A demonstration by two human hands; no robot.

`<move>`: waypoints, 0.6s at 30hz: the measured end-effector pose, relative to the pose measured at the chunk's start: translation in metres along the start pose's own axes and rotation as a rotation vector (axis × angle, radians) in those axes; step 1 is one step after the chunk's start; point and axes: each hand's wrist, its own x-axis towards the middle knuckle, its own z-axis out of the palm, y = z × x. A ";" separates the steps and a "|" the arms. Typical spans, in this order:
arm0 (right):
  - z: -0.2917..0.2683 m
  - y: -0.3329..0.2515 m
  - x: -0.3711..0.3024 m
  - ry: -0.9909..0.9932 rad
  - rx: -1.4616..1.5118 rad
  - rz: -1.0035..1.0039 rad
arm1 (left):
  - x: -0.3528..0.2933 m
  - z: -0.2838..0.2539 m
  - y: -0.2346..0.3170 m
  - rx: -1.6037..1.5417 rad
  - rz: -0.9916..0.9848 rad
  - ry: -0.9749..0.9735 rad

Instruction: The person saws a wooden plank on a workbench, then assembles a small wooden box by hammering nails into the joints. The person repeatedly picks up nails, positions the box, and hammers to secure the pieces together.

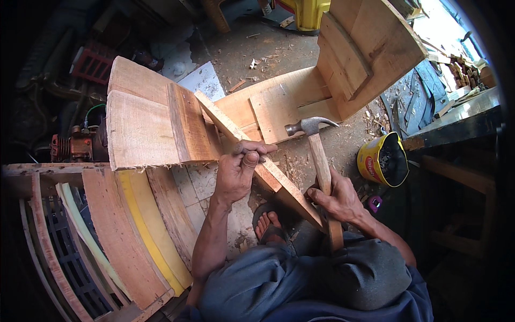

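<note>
My right hand [340, 201] is closed round the wooden handle of a claw hammer [320, 161], its metal head raised and its claw to the right. My left hand [236, 174] is closed over a long wooden strip [222, 121], the thumb pressed toward the forefinger; whether a small thing is pinched there I cannot make out. The strip slants from a curved plank panel [140, 115] down toward my right knee. Beyond it, a low plank piece [279, 110] joins the left panel to an upright panel [375, 48] at the far right.
At the left lies a slatted wooden frame [115, 225]; behind it stands a red machine [75, 146]. A yellow bucket [370, 161] with dark contents is at the right, beside a pink-and-black round object [374, 203]. Wood chips litter the floor. A workbench [461, 126] edges the right.
</note>
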 end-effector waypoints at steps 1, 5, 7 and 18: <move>0.000 0.001 0.001 0.001 0.006 0.004 | 0.000 -0.003 0.001 0.068 -0.024 -0.029; -0.002 -0.002 0.003 0.019 0.087 0.013 | 0.006 -0.009 0.002 0.078 0.010 -0.141; -0.007 -0.010 0.002 0.058 0.112 -0.028 | 0.011 -0.009 0.009 0.059 -0.066 -0.178; -0.061 -0.123 -0.033 0.187 -0.146 -0.360 | 0.002 -0.022 0.020 0.200 -0.073 -0.215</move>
